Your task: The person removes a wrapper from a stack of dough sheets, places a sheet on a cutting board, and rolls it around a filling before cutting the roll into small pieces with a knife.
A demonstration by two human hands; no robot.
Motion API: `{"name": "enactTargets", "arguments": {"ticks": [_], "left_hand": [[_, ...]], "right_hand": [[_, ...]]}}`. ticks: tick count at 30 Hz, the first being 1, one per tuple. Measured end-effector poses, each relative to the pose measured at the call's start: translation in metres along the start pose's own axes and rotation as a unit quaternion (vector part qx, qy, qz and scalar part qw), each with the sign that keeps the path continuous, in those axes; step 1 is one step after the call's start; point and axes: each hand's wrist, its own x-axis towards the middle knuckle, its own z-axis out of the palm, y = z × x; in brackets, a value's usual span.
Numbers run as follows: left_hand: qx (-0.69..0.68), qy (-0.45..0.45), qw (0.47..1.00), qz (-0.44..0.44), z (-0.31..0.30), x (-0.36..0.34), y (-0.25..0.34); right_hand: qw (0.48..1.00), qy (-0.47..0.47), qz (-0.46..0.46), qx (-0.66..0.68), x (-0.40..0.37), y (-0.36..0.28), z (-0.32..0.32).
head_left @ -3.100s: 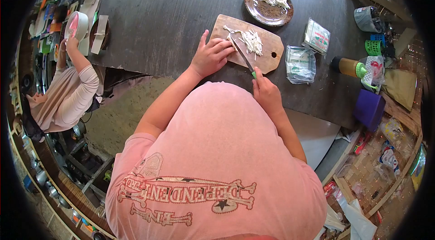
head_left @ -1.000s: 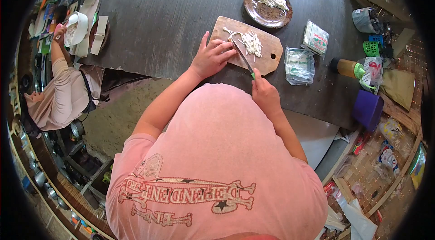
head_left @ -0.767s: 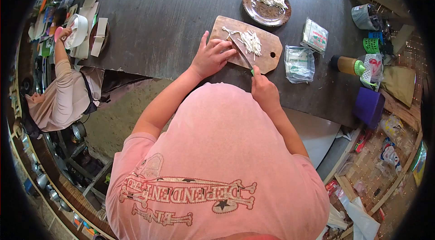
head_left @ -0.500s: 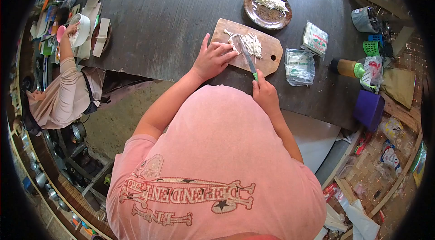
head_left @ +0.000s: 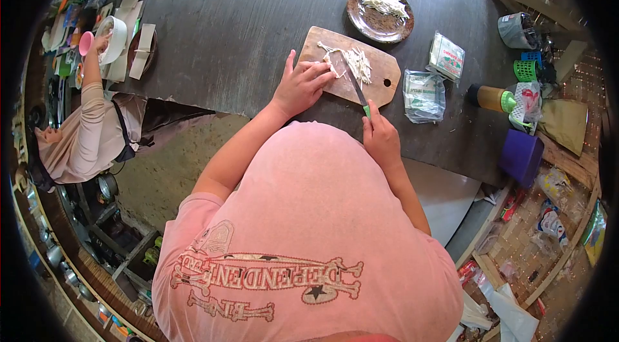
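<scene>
On the dark table lies a wooden cutting board with thin white strips across its middle. My left hand rests at the board's left part, its fingers bent together over white pieces that they partly hide. My right hand is closed round the green handle of a knife, whose blade points away from me across the board beside the strips. Behind the board, a brown speckled plate holds a heap of similar white strips.
Right of the board lie two plastic packets, then a bottle with a green cap and a purple box. At the far left a co-worker reaches into a white bowl.
The knife has tilted, its blade now seen narrower, and my right hand has shifted slightly right. My left hand stays almost in place.
</scene>
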Motion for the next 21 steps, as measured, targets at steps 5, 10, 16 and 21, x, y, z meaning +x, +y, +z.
{"name": "enactTargets", "arguments": {"ticks": [5, 10, 16, 21], "left_hand": [[-0.003, 0.002, 1.000, -0.001, 0.0002, 0.0002, -0.0006], [-0.019, 0.012, 1.000, -0.007, 0.0005, 0.0004, 0.0002], [-0.017, 0.023, 1.000, -0.004, 0.0004, 0.0003, -0.0002], [-0.019, 0.028, 0.999, -0.001, 0.0017, 0.0000, -0.0006]], "right_hand": [[1.000, -0.013, -0.014, 0.003, -0.0017, 0.0017, 0.0030], [0.999, -0.026, -0.029, -0.002, -0.0002, 0.0024, 0.0043], [0.999, -0.036, -0.033, -0.022, 0.0011, 0.0029, 0.0053], [0.998, -0.043, -0.035, -0.028, 0.0031, 0.0018, 0.0036]]}}
